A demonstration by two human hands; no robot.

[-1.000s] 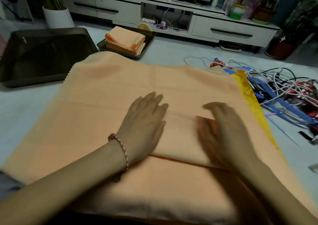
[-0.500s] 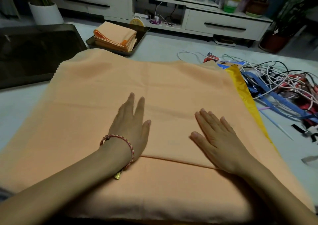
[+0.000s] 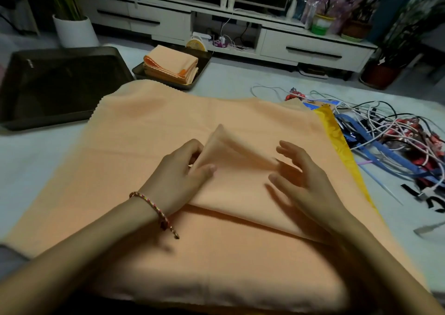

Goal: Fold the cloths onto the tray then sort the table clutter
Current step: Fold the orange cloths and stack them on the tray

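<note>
Our left hand (image 3: 183, 177) pinches a ridge of the cloth (image 3: 168, 126) between thumb and fingers, and the fabric stands up in a small peak just beyond the fingertips. A bracelet (image 3: 154, 208) sits on that wrist. Our right hand (image 3: 305, 184) is just to the right of the ridge, fingers spread and loosely bent, holding nothing. It is blurred, and we cannot tell whether it touches the fabric or hangs just above it.

The peach cloth lies flat across the table (image 3: 228, 83) in front of us and takes up most of the near side. Its near edge runs from under the left wrist to under the right wrist, on top of another peach layer. We cannot tell whether that layer is the same piece. A yellow cloth (image 3: 337, 134) shows as a strip along the right side, underneath the peach one.

Past the far left corner of the cloth stands the small tray (image 3: 204, 64) with a stack (image 3: 171, 66) of folded peach cloths in it. Left of it, touching or nearly so, is the big tray (image 3: 60, 85), dark inside. On the right of the table lies a tangle of cables (image 3: 385, 131), white, blue and black, with red items among them, beside the yellow strip.
</note>
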